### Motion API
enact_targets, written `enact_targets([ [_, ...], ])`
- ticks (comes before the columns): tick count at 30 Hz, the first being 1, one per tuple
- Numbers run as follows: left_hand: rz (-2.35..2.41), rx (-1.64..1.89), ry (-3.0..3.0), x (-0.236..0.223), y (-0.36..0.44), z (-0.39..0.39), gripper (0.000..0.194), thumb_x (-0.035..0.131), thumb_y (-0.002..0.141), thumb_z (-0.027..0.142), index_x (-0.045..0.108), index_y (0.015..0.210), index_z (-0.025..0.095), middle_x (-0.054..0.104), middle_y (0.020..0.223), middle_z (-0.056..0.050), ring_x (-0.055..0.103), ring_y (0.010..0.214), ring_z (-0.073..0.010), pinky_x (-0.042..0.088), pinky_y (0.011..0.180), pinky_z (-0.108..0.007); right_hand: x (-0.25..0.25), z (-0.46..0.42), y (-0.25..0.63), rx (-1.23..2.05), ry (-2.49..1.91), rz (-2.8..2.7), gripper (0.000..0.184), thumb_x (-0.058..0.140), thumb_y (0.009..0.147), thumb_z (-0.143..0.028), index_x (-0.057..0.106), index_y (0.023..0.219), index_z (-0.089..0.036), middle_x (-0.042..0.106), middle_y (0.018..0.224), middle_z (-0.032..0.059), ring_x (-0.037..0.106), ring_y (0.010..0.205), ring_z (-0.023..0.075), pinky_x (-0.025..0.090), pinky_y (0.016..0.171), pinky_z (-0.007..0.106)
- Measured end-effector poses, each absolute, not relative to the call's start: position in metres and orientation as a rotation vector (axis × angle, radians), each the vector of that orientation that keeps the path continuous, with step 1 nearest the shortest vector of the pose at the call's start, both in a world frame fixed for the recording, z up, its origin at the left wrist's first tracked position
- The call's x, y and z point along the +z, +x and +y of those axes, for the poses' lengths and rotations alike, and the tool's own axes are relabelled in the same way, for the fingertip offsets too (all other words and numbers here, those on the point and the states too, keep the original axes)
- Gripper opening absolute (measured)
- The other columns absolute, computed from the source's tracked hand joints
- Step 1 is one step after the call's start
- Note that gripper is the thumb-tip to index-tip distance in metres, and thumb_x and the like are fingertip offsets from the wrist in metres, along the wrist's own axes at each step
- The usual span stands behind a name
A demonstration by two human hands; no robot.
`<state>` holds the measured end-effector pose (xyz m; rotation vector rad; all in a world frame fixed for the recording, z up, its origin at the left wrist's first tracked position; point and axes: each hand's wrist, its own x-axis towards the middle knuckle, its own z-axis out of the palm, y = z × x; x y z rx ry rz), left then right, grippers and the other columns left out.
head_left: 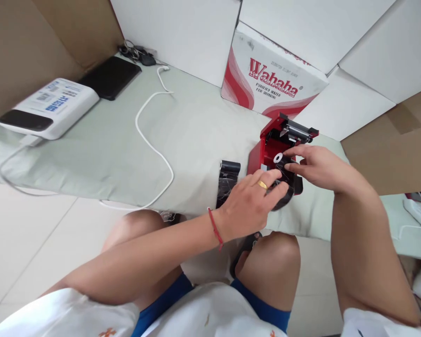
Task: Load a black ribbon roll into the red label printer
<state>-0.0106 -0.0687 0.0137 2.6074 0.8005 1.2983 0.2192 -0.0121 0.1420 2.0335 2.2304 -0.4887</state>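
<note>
A small red machine (255,159), which looks like a label printer, stands with its lid (272,125) raised. Inside it lies a black roll with a white core (278,158). My right hand (317,166) reaches in from the right, with thumb and forefinger closed at that roll. Black shiny film (285,204) hangs over the machine's front. My left hand (254,199), wearing a gold ring and red cord, has its fingers bent onto this film; the fingertips partly hide it. To the left of the machine lies a second black roll (230,166) with film trailing from it.
The green-covered bench (192,135) ends just above my knees. Behind the machine stands a Wahaha carton (266,84) against white boxes. Leftward are a white power bank (52,105), a black phone (111,77), keys (138,54) and a loose white cable (154,147).
</note>
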Motion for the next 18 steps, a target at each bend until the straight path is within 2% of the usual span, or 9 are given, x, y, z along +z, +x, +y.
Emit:
enact_targets([
  [4,0.869,1.195,2.753,0.01,-0.014,-0.071,0.047,0.049,0.107,0.001,0.067,0.148,0.016,0.074,0.152,-0.022,0.077,0.118,-0.0281,0.068,0.093,-0.04,0.134,0.011,0.204,-0.484,1.935,2.165,0.012,0.072,0.094,-0.03,0.081,0.096,-0.024,0.085,0.103,0.0072,0.073,0.09,0.0246,0.054,0.082,0.038],
  [7,0.898,1.234,2.787,0.007,-0.015,-0.064,0.044,0.047,0.11,0.001,0.068,0.146,0.017,0.076,0.154,-0.02,0.076,0.116,-0.0264,0.066,0.09,-0.039,0.123,0.023,0.198,-0.484,1.924,2.162,0.006,0.074,0.089,-0.027,0.075,0.084,-0.023,0.082,0.091,0.007,0.068,0.081,0.023,0.049,0.076,0.038],
  [10,0.825,1.353,2.787,0.008,-0.013,-0.059,0.039,0.048,0.113,0.002,0.073,0.137,0.019,0.081,0.15,-0.014,0.074,0.106,-0.0226,0.06,0.085,-0.037,0.114,0.023,0.196,-0.529,1.97,2.21,0.007,0.073,0.086,-0.022,0.079,0.089,-0.024,0.085,0.097,0.0057,0.072,0.086,0.0234,0.053,0.081,0.038],
  [12,0.725,1.364,2.792,0.01,-0.01,-0.058,0.034,0.05,0.115,0.004,0.077,0.125,0.02,0.085,0.137,-0.01,0.072,0.101,-0.0207,0.056,0.079,-0.037,0.114,0.014,0.197,-0.559,2.023,2.266,0.013,0.073,0.089,-0.025,0.084,0.095,-0.026,0.088,0.104,0.004,0.076,0.091,0.0242,0.057,0.087,0.039],
  [15,0.6,1.297,2.781,0.011,-0.005,-0.058,0.029,0.052,0.118,0.009,0.079,0.116,0.019,0.087,0.118,-0.008,0.07,0.095,-0.0201,0.05,0.072,-0.038,0.128,-0.008,0.204,-0.534,2.174,2.377,0.021,0.074,0.101,-0.044,0.089,0.106,-0.03,0.089,0.107,0.0034,0.077,0.092,0.0248,0.06,0.088,0.041],
  [18,0.53,1.314,2.72,0.007,-0.001,-0.058,0.029,0.053,0.118,0.008,0.08,0.121,0.018,0.087,0.119,-0.009,0.07,0.092,-0.0195,0.05,0.071,-0.038,0.147,-0.019,0.22,-0.282,2.476,2.474,0.05,0.058,0.114,-0.066,0.086,0.132,-0.028,0.087,0.119,0.0114,0.076,0.097,0.0278,0.059,0.087,0.045],
])
